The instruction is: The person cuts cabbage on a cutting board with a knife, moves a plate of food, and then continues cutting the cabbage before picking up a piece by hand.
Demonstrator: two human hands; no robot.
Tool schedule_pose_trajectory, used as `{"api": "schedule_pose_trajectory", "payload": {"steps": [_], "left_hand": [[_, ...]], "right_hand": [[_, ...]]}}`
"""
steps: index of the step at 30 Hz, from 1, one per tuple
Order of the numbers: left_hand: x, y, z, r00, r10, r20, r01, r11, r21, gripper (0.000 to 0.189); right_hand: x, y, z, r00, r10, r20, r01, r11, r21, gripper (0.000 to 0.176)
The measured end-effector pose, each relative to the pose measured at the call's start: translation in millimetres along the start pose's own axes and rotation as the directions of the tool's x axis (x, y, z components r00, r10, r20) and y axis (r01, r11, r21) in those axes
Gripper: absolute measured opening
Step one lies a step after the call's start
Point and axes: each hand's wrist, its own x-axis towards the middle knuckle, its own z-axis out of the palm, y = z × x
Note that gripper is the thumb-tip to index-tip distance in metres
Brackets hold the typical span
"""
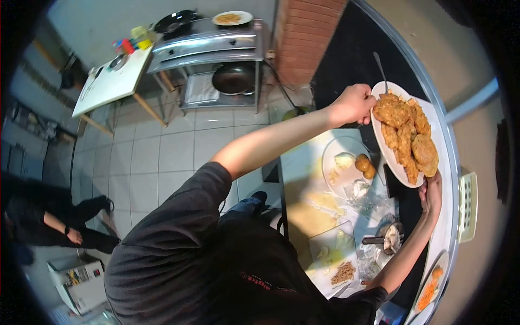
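Note:
A long oval white plate piled with browned fried pieces is held up at the right, above the level of the table. My left hand is closed on its upper left rim. At its lower end my right hand grips the rim, with the fingers partly hidden beneath. A thin metal utensil sticks out past the upper rim; its head is covered by the food.
Below lies a table with a round plate of food, a cutting board, crumpled clear plastic and a handled pot. An oval dish stands at lower right. Another person is at far left. A steel stand holds woks.

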Motion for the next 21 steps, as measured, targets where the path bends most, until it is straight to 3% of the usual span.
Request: {"api": "schedule_pose_trajectory", "payload": {"steps": [6, 9, 11, 18, 21], "left_hand": [[-99.5, -20.1, -90.4, 0.983, -0.029, -0.181, 0.031, 0.999, 0.01, 0.02], [-152.6, -29.0, -135.8, 0.943, -0.115, -0.313, 0.094, 0.992, -0.081, 0.021], [-188.6, -30.1, -170.1, 0.889, -0.084, -0.45, 0.136, 0.987, 0.085, 0.023], [-304.3, -44.5, -312.5, 0.73, -0.128, -0.672, 0.257, 0.962, 0.096, 0.027], [-355.9, -51.3, -373.3, 0.674, -0.11, -0.73, 0.355, 0.915, 0.19, 0.027]], "right_hand": [[-23.3, -10.2, 122.9, 0.989, -0.009, 0.148, 0.006, 1.0, 0.019, 0.032], [-8.4, 9.4, 175.7, 0.941, -0.019, 0.338, 0.018, 1.0, 0.005, 0.027], [-19.2, 7.6, 229.7, 0.935, -0.039, 0.352, 0.029, 0.999, 0.034, 0.019], [-43.2, 20.2, 436.8, 0.84, 0.014, 0.543, -0.073, 0.994, 0.087, 0.013], [-68.9, 16.8, 522.3, 0.799, -0.016, 0.602, -0.026, 0.998, 0.06, 0.012]]}}
